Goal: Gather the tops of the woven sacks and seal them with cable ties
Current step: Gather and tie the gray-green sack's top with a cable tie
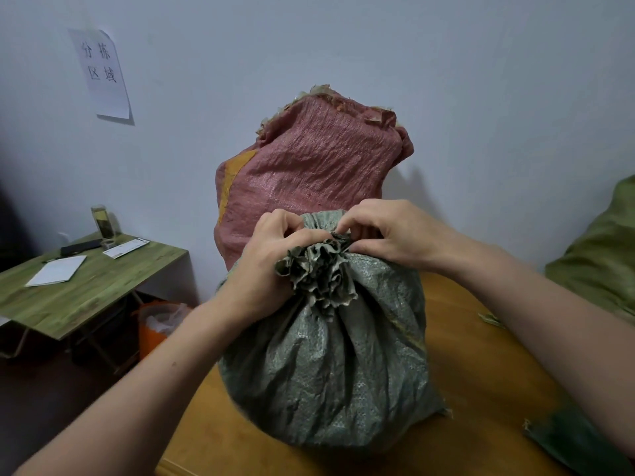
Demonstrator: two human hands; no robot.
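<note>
The grey-green sack stood upright on the orange wooden table, directly under both hands, its mouth bunched into a crumpled ruffle between them. The left hand gripped the neck from its own side, fingers curled round the gathered weave and thumb pressed in at the top. The right hand sat opposite, touching the far side of the neck, its fingertips bent inward and pinching at the cloth just above the ruffle. Whether a cable tie lay under those fingers could not be told, since the knuckles and the folds hid that spot.

Just beyond the hands, a pink sack rose against the wall, its top loose and frayed. Well off to the right hand's side lay a green sack, and nearer the right forearm a dark green scrap at the table edge. Out past the left hand stood a low side table carrying a sheet of paper and a glass jar, with an orange bin below it. A paper sign hung on the wall above.
</note>
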